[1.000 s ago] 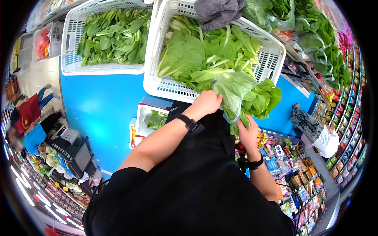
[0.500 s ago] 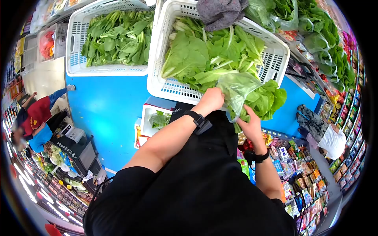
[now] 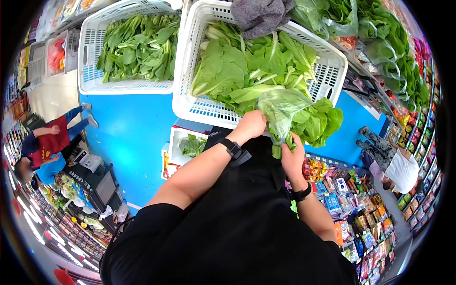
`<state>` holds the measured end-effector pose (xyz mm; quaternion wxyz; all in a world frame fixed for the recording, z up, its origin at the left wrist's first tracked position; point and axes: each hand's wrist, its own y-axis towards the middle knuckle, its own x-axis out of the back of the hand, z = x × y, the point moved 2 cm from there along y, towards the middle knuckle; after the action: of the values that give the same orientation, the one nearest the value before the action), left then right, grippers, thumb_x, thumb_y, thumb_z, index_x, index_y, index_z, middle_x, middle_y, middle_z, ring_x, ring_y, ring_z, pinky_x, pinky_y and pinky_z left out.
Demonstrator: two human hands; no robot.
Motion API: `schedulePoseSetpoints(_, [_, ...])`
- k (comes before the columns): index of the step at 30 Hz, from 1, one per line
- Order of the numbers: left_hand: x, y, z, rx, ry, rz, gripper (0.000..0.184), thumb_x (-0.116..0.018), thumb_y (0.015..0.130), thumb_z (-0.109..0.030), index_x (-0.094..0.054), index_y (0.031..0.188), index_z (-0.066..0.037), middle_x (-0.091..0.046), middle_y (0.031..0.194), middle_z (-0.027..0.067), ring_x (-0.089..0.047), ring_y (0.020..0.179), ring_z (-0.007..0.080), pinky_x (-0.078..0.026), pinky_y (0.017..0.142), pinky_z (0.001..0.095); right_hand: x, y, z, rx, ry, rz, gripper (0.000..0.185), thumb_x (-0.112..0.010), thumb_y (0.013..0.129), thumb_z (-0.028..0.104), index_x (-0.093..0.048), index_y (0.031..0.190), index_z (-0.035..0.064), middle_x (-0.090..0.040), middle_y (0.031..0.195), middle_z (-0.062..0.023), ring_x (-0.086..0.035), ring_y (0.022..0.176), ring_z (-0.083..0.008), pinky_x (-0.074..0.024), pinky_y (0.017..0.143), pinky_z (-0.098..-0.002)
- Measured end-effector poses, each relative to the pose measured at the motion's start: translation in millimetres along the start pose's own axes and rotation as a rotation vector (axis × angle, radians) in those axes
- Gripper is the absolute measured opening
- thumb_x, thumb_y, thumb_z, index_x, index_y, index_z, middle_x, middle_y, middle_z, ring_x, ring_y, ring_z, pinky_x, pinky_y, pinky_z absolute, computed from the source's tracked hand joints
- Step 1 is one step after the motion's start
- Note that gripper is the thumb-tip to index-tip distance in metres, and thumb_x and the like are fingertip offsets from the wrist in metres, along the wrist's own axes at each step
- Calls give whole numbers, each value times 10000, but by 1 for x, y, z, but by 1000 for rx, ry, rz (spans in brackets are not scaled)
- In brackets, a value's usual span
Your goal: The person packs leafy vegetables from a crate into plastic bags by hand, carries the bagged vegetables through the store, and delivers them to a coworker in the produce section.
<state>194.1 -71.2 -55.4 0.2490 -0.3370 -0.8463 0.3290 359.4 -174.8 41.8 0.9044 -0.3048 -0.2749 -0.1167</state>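
Observation:
A clear plastic bag [image 3: 280, 109] lies partly around a bunch of leafy greens [image 3: 317, 124] at the front edge of a white crate [image 3: 199, 114]. My left hand [image 3: 251, 125] is closed on the bag's left side, its fingertips partly hidden. At the lower end of the bag, my right hand [image 3: 293, 156] is closed around leaf ends that poke out below the plastic. The bunch's broad leaves spread to the right, outside the bag. More loose greens [image 3: 273, 59] fill the crate behind, and a grey cloth [image 3: 261, 16] hangs over its back rim.
A second white crate [image 3: 85, 61] of greens stands at the left. Below sits a small white box [image 3: 175, 147] with some leaves. Bagged greens [image 3: 389, 45] line the right. Packaged goods [image 3: 356, 213] fill shelves at lower right. Other people [image 3: 50, 142] stand at far left and right.
My right hand has moved down and left, from beside the bag to gripping the leaf ends below it. The plastic is drawn tighter around the leaves. My left hand keeps its hold.

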Motion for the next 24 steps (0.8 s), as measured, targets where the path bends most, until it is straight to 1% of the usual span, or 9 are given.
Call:
schedulePoseSetpoints(1, [1,-2,0,48,-120,12,316,-526,1021,-211,-686,952,53,-742,808,192,-756,685,294,-590,724,424,-1,4,-2,1,3,-4,399,-683,861,-16,-650,1258,-22,-721,1129,-197,-704,1069,-332,-525,956,-386])
schedulePoseSetpoints(2, [2,-3,0,96,-241,25,316,-524,1023,-211,-680,950,54,-739,795,180,-753,681,287,-588,709,415,-2,7,-7,51,-38,9,404,-691,853,-13,-649,1254,-22,-716,1133,-212,-698,1066,-365,-527,950,-404])
schedulePoseSetpoints(4, [3,-3,3,67,-186,40,312,-525,1022,-206,-675,945,56,-738,797,173,-753,681,278,-584,690,412,-3,14,-4,122,-93,42,409,-701,829,-14,-645,1234,-24,-698,1134,-245,-674,1060,-446,-532,933,-446])
schedulePoseSetpoints(7, [6,-7,4,29,-127,66,303,-525,1020,-194,-667,939,61,-736,801,165,-750,678,266,-575,654,407,1,22,7,222,-156,48,415,-710,816,-18,-638,1226,-27,-686,1112,-262,-659,1051,-469,-533,907,-466])
schedulePoseSetpoints(12, [5,-11,-1,54,-220,101,277,-516,1019,-173,-655,937,52,-725,807,137,-723,658,228,-549,588,369,-1,35,12,281,-221,31,446,-731,808,-10,-620,1240,-27,-670,1081,-264,-646,1027,-482,-528,876,-501])
schedulePoseSetpoints(14, [5,-12,-2,150,-404,166,268,-512,1025,-177,-653,932,31,-701,817,109,-678,635,191,-515,551,332,0,35,15,301,-233,20,457,-737,808,-6,-614,1248,-25,-666,1074,-263,-645,1020,-483,-527,870,-508])
schedulePoseSetpoints(18, [-3,-14,0,185,-491,209,254,-507,1038,-190,-648,950,2,-670,835,70,-636,640,149,-479,527,292,-1,29,13,280,-246,50,450,-738,810,-2,-611,1241,-25,-662,1068,-268,-640,1022,-490,-525,881,-512])
schedulePoseSetpoints(20, [-8,-8,3,274,-737,132,243,-502,1047,-206,-641,969,-21,-659,840,45,-622,652,129,-469,530,271,-4,31,8,283,-246,51,442,-739,811,1,-611,1233,-26,-662,1065,-271,-638,1025,-493,-523,885,-514])
schedulePoseSetpoints(24, [-5,-3,4,234,-613,216,221,-513,1048,-207,-642,982,-40,-656,856,24,-618,660,107,-463,531,251,-8,51,17,264,-246,34,422,-742,816,13,-610,1214,-30,-662,1063,-282,-635,1033,-498,-520,887,-521])
